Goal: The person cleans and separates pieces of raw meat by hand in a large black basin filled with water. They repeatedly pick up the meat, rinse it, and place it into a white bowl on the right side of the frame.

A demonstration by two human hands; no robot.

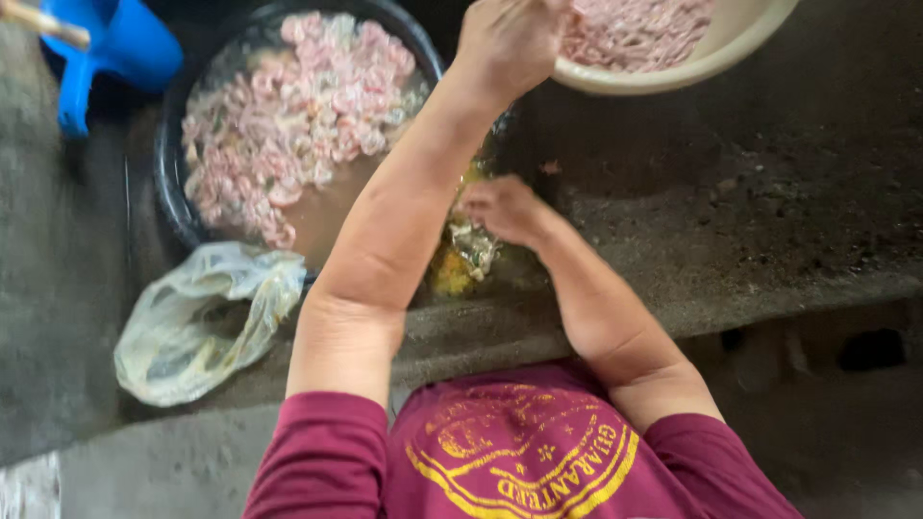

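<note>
Desk [750,221]: dark, rough concrete, wet and stained; it carries everything, within our reach.

Basin [173,183]: black, round, far left. We keep it full of pink meat pieces [308,106] in cloudy water, so they stay soaking together.

Bowl [673,72]: cream, far right, partly out of view, holding paler pink meat, apart from the soaking lot.

Bag [192,322]: clear plastic, crumpled and limp, lying near left, just beside the basin rim.

Scoop [106,48]: blue plastic, far left corner, beside the basin.

Left hand [510,38]: our arm stretches across the basin to the bowl rim; fingers curled together at the rim, though we cannot tell what they pinch.

Right hand [505,207]: low over the desk, between basin and bowl, fingers bent onto the scraps [471,250], a wet, yellowish heap kept apart from the meat; blur hides the grip.
</note>
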